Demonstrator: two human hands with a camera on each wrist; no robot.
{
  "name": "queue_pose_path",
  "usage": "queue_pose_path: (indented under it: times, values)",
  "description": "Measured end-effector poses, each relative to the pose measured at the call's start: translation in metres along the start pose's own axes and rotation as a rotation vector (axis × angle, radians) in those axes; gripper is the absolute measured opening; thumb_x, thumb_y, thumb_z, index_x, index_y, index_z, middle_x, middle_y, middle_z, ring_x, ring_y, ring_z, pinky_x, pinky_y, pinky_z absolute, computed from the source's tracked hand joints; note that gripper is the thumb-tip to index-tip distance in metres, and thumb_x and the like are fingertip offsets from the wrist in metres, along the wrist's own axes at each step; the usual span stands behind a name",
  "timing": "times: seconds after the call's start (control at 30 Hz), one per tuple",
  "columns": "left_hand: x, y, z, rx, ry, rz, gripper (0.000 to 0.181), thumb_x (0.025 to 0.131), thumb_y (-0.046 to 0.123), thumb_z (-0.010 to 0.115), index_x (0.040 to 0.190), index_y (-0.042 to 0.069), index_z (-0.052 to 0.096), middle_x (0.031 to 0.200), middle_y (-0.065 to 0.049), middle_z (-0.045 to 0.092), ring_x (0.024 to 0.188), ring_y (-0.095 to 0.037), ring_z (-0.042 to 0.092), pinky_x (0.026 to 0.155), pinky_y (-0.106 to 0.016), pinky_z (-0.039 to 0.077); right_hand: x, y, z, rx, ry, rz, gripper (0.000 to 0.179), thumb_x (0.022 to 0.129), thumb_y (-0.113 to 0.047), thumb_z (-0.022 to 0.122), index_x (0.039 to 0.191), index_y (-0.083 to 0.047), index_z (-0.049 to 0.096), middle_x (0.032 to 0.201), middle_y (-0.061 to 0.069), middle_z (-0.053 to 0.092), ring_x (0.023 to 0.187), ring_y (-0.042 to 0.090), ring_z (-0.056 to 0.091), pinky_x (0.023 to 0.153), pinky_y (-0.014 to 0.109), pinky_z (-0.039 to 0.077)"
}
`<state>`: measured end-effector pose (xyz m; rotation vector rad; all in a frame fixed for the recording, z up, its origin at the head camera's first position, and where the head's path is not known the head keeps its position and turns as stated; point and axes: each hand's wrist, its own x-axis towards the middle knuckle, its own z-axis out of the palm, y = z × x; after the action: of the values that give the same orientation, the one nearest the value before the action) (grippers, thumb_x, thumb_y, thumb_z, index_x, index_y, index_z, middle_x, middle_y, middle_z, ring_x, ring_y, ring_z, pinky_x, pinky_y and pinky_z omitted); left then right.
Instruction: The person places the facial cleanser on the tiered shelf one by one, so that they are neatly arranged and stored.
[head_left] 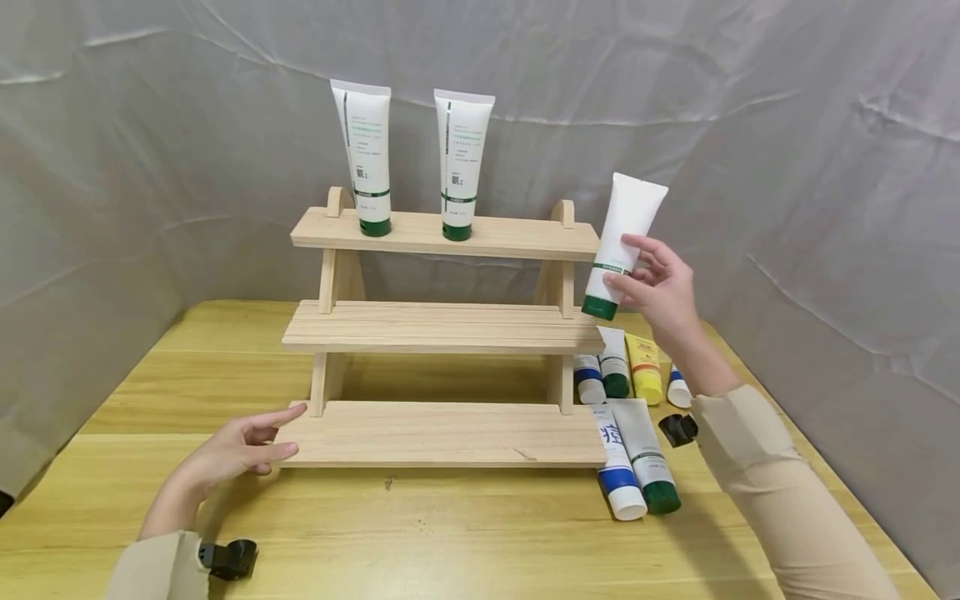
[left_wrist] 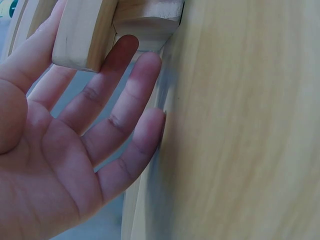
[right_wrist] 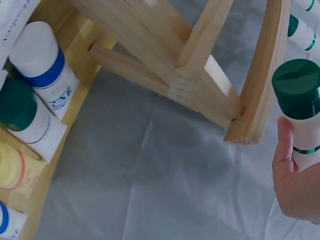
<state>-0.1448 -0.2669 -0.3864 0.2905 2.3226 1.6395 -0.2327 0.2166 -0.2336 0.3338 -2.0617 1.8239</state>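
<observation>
My right hand (head_left: 660,287) pinches a white squeeze tube (head_left: 626,212) with a dark green cap between thumb and fingers. The tube leans, cap down, by the right end of the top step of a three-tier wooden display stand (head_left: 450,325). In the right wrist view, its green cap (right_wrist: 298,89) shows above the thumb. My left hand (head_left: 236,450) is at the left end of the bottom step, fingers loosely extended and touching the wood. Two matching tubes, a left one (head_left: 367,154) and a middle one (head_left: 461,158), stand on their caps on the top step.
Right of the stand, several tubes lie on the wooden table (head_left: 450,542), among them a yellow tube (head_left: 645,367), a blue-banded white tube (head_left: 621,467) and a green-capped tube (head_left: 648,454). Grey cloth (head_left: 750,100) hangs behind and at both sides.
</observation>
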Motion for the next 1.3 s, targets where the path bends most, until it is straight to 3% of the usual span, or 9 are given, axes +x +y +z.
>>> queue_pose_path:
  times: [0.2,0.4,0.53,0.63,0.73,1.07,1.3]
  values:
    - [0.0,0.0,0.0,-0.005,0.0,-0.006,0.058,0.085,0.016,0.062,0.136,0.004,0.035,0.088,-0.006,0.037,0.055,-0.007,0.036,0.055,-0.023,0.041,0.013,-0.004,0.013,0.018,0.008,-0.037,0.039,0.077,0.002,0.067,0.114,-0.008,0.057,0.109,0.014,0.052,0.083,0.016,0.055,0.058,0.021,0.048]
    - [-0.001,0.002,0.001,0.0,0.012,-0.006,0.06,0.085,0.016,0.062,0.135,0.002,0.034,0.105,-0.016,0.04,0.054,-0.007,0.036,0.055,-0.024,0.042,0.024,-0.008,0.025,0.025,0.012,-0.072,0.03,0.077,0.0,0.068,0.105,-0.007,0.061,0.107,0.015,0.054,0.082,0.018,0.056,0.06,0.022,0.049]
    - [-0.001,0.002,0.0,0.0,0.011,-0.013,0.06,0.085,0.017,0.062,0.136,0.003,0.034,0.097,-0.013,0.041,0.054,-0.008,0.036,0.055,-0.024,0.041,0.031,-0.01,0.034,0.058,0.019,-0.08,0.031,0.076,0.003,0.068,0.105,-0.006,0.061,0.104,0.015,0.055,0.079,0.017,0.056,0.058,0.021,0.048]
    - [-0.001,0.001,0.001,0.0,0.018,-0.013,0.06,0.084,0.017,0.063,0.135,0.003,0.035,0.104,-0.018,0.043,0.055,-0.007,0.037,0.055,-0.024,0.042,0.038,-0.011,0.041,0.068,0.04,-0.087,0.031,0.074,0.004,0.068,0.104,-0.005,0.062,0.101,0.015,0.056,0.076,0.016,0.055,0.055,0.021,0.048]
    - [-0.001,0.001,0.001,0.0,0.028,-0.008,0.06,0.084,0.018,0.063,0.135,0.002,0.034,0.124,-0.025,0.034,0.055,-0.007,0.037,0.055,-0.024,0.042,0.044,-0.013,0.048,0.066,0.056,-0.103,0.031,0.074,0.006,0.068,0.102,-0.006,0.063,0.101,0.013,0.056,0.074,0.015,0.054,0.053,0.021,0.047]
    - [-0.001,-0.001,0.0,0.005,0.019,-0.001,0.059,0.085,0.016,0.062,0.135,0.003,0.034,0.102,-0.014,0.041,0.053,-0.008,0.036,0.054,-0.023,0.041,0.057,-0.016,0.069,0.036,0.108,-0.113,0.037,0.073,0.012,0.063,0.106,-0.004,0.06,0.103,0.011,0.054,0.077,0.015,0.053,0.053,0.02,0.046]
    - [-0.001,0.0,0.001,-0.001,0.018,0.0,0.059,0.085,0.016,0.062,0.135,0.003,0.034,0.103,-0.016,0.04,0.053,-0.007,0.036,0.054,-0.023,0.041,0.065,-0.019,0.081,-0.049,0.146,-0.192,0.036,0.071,0.015,0.062,0.104,0.0,0.058,0.109,0.005,0.051,0.083,0.015,0.051,0.073,0.025,0.042]
